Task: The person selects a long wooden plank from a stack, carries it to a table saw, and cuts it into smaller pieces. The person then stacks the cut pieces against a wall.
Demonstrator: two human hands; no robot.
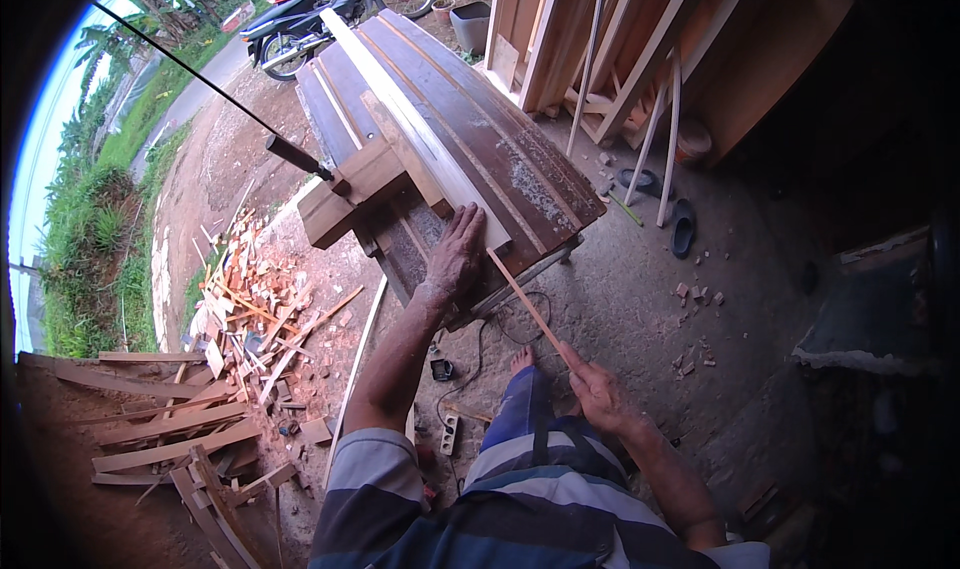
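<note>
1. Left hand (pixel 455 259): laid on the near end of the board (pixel 425 134), fingers extended close together, not closed around anything.
2. Right hand (pixel 597 394): below and to the right of the left hand, in front of the body; fingers closed around the lower end of the stick (pixel 527 302).
3. Stick: thin, slanting up and to the left from the right hand to the near edge of the surface (pixel 505 169). Its upper end is beside the near end of the board; contact between the two cannot be confirmed.
4. Board: long, pale, lying lengthwise on the brown surface, its far end at the far edge.
5. Block (pixel 365 187): wooden, on the left side of the surface, with an arm alongside the board. A dark handle (pixel 298 156) stands at its left part.
6. Sawdust (pixel 535 191): scattered on the right part of the surface.
7. Floor, left: scraps (pixel 265 294) in a heap, planks (pixel 180 434) nearer the person.
8. Floor, right: two sandals (pixel 682 231), well apart from the hands.
9. Background: motorcycle (pixel 345 9) beyond the far end of the surface.
</note>
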